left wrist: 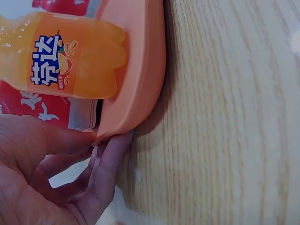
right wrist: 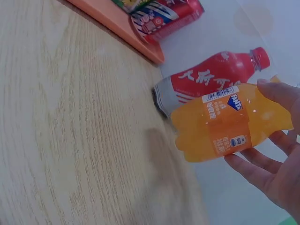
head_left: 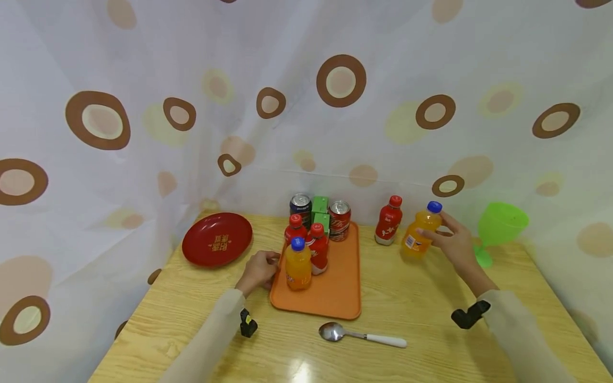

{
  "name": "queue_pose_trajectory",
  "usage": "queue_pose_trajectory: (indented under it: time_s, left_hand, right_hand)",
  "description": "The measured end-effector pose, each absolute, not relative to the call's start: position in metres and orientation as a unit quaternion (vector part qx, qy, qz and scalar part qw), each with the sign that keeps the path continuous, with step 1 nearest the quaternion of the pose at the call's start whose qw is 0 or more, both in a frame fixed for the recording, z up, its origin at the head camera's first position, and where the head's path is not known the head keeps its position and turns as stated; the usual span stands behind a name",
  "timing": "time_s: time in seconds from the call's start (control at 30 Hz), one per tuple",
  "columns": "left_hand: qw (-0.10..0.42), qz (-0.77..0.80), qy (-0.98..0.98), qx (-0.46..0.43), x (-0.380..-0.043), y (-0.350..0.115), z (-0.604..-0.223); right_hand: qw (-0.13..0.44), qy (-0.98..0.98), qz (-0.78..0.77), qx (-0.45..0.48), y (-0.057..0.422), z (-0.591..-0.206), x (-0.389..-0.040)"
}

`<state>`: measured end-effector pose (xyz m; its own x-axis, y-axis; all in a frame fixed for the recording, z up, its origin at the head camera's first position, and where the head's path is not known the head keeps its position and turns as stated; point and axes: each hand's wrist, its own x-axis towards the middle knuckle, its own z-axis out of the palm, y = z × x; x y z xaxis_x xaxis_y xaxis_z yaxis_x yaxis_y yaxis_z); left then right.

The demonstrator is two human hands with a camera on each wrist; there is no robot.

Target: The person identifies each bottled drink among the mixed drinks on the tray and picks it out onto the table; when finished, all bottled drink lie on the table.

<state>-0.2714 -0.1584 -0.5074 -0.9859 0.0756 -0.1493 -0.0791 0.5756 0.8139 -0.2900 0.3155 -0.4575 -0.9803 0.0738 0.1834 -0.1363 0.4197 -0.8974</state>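
From where I stand, a red plate [head_left: 197, 248] sits to the left of and beyond the left hand [head_left: 259, 270], which pinches the left edge of an orange tray [head_left: 335, 298]; that looks like stiff, light plastic, though the red bottles [head_left: 320, 258] and upright orange bottle [head_left: 298, 268] on it could topple if tipped. A spoon [head_left: 387, 340] lies on the table [head_left: 278, 346] between the hands, nearer the person. Past the tray, a lone red bottle [head_left: 388, 223] stands left of the right hand [head_left: 452, 243], whose thumb and fingers clasp a bottle of orange drink [head_left: 417, 239]. It's probably weighty, smooth, slightly squeezable; best gripped around its upper body. Right of that hand stands a green goblet [head_left: 500, 226].
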Motion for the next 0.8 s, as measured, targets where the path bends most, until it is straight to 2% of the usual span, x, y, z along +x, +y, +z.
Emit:
queue_pose_trajectory:
  time_s: [0.33, 0.8]
  left_hand:
    - [0.097, 0.480, 0.872, -0.015, -0.273, -0.160, -0.509]
    - [0.106, 0.481, 0.870, -0.036, -0.273, -0.157, -0.509]
  right_hand:
    - [0.141, -0.855, 0.497, -0.040, 0.321, -0.485, -0.307]
    - [0.176, -0.827, 0.532, -0.046, 0.314, -0.508, -0.318]
